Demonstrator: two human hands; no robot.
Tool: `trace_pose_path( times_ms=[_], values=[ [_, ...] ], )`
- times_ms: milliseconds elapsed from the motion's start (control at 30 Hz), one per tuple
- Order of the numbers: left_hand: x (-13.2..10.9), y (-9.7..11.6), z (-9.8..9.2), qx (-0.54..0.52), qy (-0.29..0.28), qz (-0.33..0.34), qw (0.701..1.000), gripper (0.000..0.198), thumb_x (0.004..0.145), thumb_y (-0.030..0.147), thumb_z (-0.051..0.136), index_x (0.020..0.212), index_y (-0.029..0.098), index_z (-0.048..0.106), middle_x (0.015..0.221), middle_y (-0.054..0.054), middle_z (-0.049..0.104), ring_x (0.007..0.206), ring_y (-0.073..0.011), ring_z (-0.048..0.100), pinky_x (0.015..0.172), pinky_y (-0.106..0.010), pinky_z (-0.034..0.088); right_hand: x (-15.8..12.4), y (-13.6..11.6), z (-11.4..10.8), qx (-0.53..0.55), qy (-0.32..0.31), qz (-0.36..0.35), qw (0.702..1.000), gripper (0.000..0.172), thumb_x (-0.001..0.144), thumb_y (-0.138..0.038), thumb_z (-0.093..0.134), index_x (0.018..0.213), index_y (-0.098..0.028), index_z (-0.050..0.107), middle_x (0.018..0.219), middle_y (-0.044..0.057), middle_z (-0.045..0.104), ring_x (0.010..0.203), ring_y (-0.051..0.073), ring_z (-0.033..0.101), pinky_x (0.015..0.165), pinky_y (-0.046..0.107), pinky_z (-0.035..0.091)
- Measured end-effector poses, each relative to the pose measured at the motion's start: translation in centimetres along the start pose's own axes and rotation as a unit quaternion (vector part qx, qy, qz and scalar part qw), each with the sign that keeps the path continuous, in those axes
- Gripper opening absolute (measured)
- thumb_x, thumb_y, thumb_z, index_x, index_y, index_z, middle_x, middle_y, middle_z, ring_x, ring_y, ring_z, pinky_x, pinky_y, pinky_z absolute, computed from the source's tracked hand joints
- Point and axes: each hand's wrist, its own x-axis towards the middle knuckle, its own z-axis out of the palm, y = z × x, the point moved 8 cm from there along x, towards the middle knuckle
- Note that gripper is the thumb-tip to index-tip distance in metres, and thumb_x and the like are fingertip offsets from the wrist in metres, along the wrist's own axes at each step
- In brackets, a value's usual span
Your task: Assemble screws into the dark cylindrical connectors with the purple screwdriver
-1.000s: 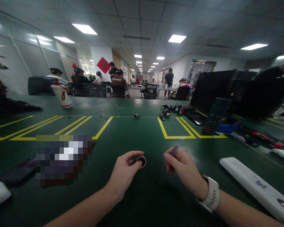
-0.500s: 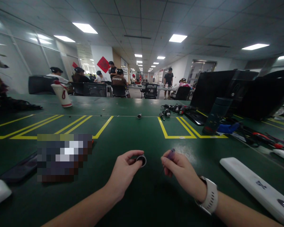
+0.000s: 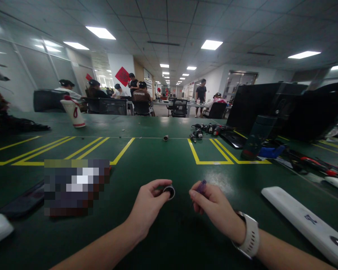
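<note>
The left hand (image 3: 148, 208) is closed in a fingertip pinch on a small dark round ring with a pale rim (image 3: 169, 192), held low over the dark green desk with yellow lines (image 3: 163, 161); I cannot tell whether the ring touches the surface. Just beside it, the right hand (image 3: 211, 204) is curled shut around a thin purple-handled tool (image 3: 201, 186), of which only the purple end shows above the fingers; its working tip is too small to make out.

The grip on the ring looks slight. A push from the tool could probably twist it out of the pinch, and a dark round part on a dark, smooth desk would likely roll and be hard to find. With the hands this near each other, a slip of the tool could also jab the left fingertips.

Right of the forearm lies a long white flat bar (image 3: 304, 221); a wide elbow move could knock it.

Further off, a small metal cylinder (image 3: 165, 138) lies loose and could easily roll away if the desk is jolted.
</note>
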Motion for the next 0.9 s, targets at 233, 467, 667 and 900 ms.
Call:
trace_pose_path(
  times_ms=[233, 467, 667, 900],
  values=[
    [-0.1, -0.2, 0.1, -0.013, 0.001, -0.012, 1.0, 0.03, 0.072, 0.009, 0.061, 0.101, 0.014, 0.064, 0.094, -0.006, 0.072, 0.088, -0.0195, 0.066, 0.083, -0.033, 0.05, -0.5, -1.1, -0.5, 0.009, 0.037, -0.055, 0.998, 0.024, 0.088, -0.033, 0.045, 0.071, -0.017, 0.053, 0.057, -0.001, 0.053, 0.053, 0.013, 0.052, 0.051, 0.024, 0.041],
    [0.0, -0.2, 0.1, -0.016, 0.002, -0.006, 1.0, 0.029, 0.072, 0.008, 0.061, 0.101, 0.013, 0.064, 0.092, -0.006, 0.072, 0.087, -0.0187, 0.066, 0.082, -0.032, 0.05, -0.9, -2.2, -0.1, -0.057, 0.029, -0.093, 0.994, 0.023, 0.088, -0.03, 0.043, 0.071, -0.017, 0.053, 0.056, -0.003, 0.051, 0.052, 0.012, 0.05, 0.052, 0.024, 0.039],
    [-0.1, -0.4, 0.2, -0.003, 0.004, -0.01, 1.0, 0.029, 0.073, 0.007, 0.061, 0.101, 0.013, 0.064, 0.093, -0.007, 0.072, 0.085, -0.0185, 0.067, 0.08, -0.031, 0.051, -0.8, -2.0, 0.3, -0.108, 0.025, -0.109, 0.988, 0.021, 0.088, -0.028, 0.044, 0.072, -0.018, 0.053, 0.058, -0.003, 0.052, 0.054, 0.012, 0.051, 0.053, 0.024, 0.038],
    [-0.5, -0.2, 0.7, -0.022, 0.002, -0.02, 1.0, 0.027, 0.073, 0.004, 0.06, 0.096, 0.014, 0.067, 0.091, -0.006, 0.072, 0.086, -0.0195, 0.067, 0.081, -0.032, 0.051, -0.8, -2.1, 0.0, -0.125, 0.045, -0.114, 0.984, 0.022, 0.088, -0.027, 0.044, 0.07, -0.018, 0.054, 0.058, -0.002, 0.053, 0.054, 0.013, 0.052, 0.053, 0.024, 0.039]
  ],
)
